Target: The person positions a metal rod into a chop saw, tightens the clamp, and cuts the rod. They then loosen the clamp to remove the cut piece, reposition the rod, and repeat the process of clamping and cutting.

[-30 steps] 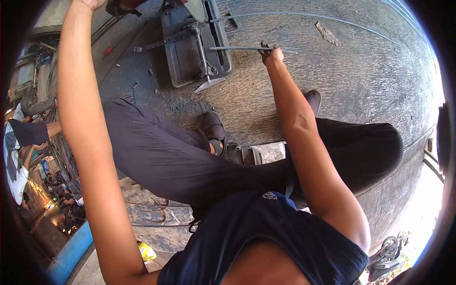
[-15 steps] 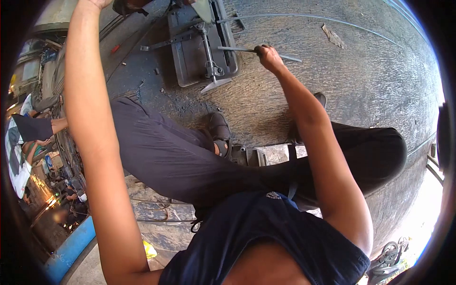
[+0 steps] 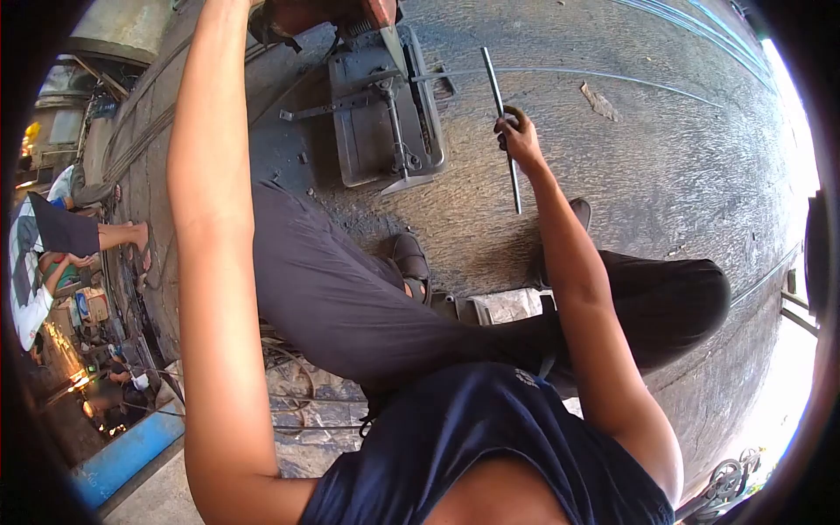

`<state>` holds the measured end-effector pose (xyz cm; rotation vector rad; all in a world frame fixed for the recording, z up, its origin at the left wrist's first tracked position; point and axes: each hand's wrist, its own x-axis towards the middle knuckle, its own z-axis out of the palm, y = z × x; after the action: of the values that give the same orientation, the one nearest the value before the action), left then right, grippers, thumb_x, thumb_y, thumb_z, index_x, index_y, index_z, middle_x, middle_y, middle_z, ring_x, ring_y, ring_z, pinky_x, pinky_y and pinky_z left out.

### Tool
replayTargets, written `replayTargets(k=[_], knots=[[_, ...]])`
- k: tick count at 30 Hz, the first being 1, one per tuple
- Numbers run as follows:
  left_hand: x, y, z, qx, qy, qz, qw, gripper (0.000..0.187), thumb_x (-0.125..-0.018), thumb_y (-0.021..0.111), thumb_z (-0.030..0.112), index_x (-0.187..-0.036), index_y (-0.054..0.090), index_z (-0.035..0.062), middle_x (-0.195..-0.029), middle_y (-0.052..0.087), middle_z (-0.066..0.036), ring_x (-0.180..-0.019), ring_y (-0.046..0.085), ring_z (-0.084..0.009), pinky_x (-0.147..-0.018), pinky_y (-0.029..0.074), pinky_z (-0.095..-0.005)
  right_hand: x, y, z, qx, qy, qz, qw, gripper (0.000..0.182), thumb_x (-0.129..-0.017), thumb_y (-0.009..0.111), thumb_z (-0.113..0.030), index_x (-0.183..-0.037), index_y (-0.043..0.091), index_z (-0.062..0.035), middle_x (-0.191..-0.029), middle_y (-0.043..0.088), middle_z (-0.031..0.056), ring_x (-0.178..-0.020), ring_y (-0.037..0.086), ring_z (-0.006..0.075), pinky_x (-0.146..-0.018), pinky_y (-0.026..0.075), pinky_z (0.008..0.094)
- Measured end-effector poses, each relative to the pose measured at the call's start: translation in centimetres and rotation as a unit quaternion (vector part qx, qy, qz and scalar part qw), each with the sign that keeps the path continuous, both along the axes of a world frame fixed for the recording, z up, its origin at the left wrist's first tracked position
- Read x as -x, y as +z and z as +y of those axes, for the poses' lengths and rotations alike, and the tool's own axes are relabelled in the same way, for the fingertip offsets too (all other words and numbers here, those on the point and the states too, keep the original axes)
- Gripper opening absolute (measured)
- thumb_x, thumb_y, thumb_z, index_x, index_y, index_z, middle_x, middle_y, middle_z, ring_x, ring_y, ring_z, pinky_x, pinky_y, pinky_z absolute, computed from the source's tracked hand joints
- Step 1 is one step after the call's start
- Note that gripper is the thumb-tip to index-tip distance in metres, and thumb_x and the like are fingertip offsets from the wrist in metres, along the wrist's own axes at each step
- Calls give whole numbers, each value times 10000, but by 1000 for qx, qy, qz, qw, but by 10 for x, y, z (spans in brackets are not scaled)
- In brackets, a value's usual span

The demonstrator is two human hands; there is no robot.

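Observation:
My right hand (image 3: 522,144) is closed around a short, straight metal bar (image 3: 494,80). The bar points up and down in the view, its ends sticking out on both sides of my fist, clear of the ground. To the left of it stands a cut-off saw with a dark metal base (image 3: 363,157), a screw clamp (image 3: 398,131) and a red body (image 3: 319,10) cut off by the top edge. A long thin rod (image 3: 560,69) runs from the saw's clamp out to the right. My left arm (image 3: 214,175) reaches up beside the saw; its hand lies past the top edge.
Dark scraps (image 3: 302,157) lie on the ground left of the saw base. A flat brown scrap (image 3: 599,102) and several long rods (image 3: 700,31) lie at the upper right. Other people (image 3: 66,236) sit at the left, with bright sparks (image 3: 79,376) below them. A blue pipe (image 3: 131,459) is nearby.
My right hand has turned the bar from nearly level to nearly upright in the view. The hand has shifted slightly down and right. My view has swung, moving the saw right and down.

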<state>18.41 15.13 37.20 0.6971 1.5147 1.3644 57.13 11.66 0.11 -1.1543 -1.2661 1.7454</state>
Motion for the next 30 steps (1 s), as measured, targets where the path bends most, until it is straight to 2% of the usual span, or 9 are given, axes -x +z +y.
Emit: replayTargets(k=[3, 5, 9, 12, 15, 20, 22, 25, 30], knots=[[6, -6, 4, 11, 21, 5, 1000, 384, -735, 697, 417, -922, 692, 82, -826, 671, -78, -728, 632, -241, -714, 560, -449, 4, 16, -15, 65, 7, 97, 993, 293, -948, 600, -121, -1223, 551, -34, -745, 565, 15, -517, 448, 66, -436, 346, 237], [3, -11, -3, 12, 0, -31, 999, 382, -719, 710, 417, -919, 696, 93, -817, 671, -75, -726, 633, -245, -718, 561, -449, 10, 29, -21, 83, 23, 121, 989, 271, -970, 576, -142, -1212, 563, -21, -730, 506, -5, -502, 414, 52, -426, 318, 231], [-9, -17, -17, -1, 32, -11, 999, 402, -708, 723, 421, -942, 690, 95, -857, 667, -78, -758, 633, -246, -758, 562, -488, 25, 33, -23, 108, 74, 131, 983, 265, -989, 555, -184, -1185, 594, -10, -700, 470, -22, -489, 395, 42, -419, 305, 224], [-12, -18, -21, -22, 8, -3, 1000, 411, -715, 720, 425, -956, 683, 93, -874, 660, -78, -786, 633, -247, -756, 560, -496, 38, 41, -31, 48, 59, 51, 996, 277, -997, 544, -251, -1045, 654, -1, -652, 475, -29, -482, 415, 49, -411, 330, 235], [-11, -21, -21, -26, 18, 21, 999, 421, -723, 717, 431, -973, 677, 95, -876, 649, -72, -805, 630, -244, -755, 558, -510, 48, 41, -32, 27, 64, 14, 998, 300, -993, 550, -282, -1045, 661, -7, -640, 488, -21, -482, 432, 53, -407, 343, 237], [-16, -22, -27, -26, 3, 5, 1000, 420, -735, 714, 430, -985, 669, 95, -863, 636, -70, -794, 622, -234, -749, 558, -506, 60, 36, -31, -84, 73, -104, 988, 372, -973, 564, -325, -984, 689, 25, -658, 592, 73, -569, 563, 145, -532, 452, 321], [-15, -23, -27, -29, 5, 2, 1000, 414, -738, 713, 427, -979, 666, 93, -855, 634, -71, -785, 620, -230, -747, 559, -506, 62, 50, -37, -141, 51, -168, 974, 400, -961, 573, -340, -976, 694, 41, -747, 667, 160, -686, 642, 215, -671, 495, 358], [-9, -25, -24, -18, 2, 9, 1000, 401, -742, 710, 425, -959, 661, 92, -856, 632, -81, -779, 620, -223, -745, 559, -501, 63, 60, -36, -131, 51, -185, 973, 400, -955, 578, -345, -996, 699, 34, -822, 693, 213, -759, 677, 259, -740, 503, 370], [-23, -21, -33, -10, 22, 28, 999, 427, -758, 688, 444, -995, 644, 93, -831, 609, -67, -750, 608, -206, -726, 563, -478, 66, 66, -30, -143, 54, -198, 968, 420, -951, 576, -367, -990, 702, 32, -813, 687, 225, -783, 689, 304, -739, 503, 383]])
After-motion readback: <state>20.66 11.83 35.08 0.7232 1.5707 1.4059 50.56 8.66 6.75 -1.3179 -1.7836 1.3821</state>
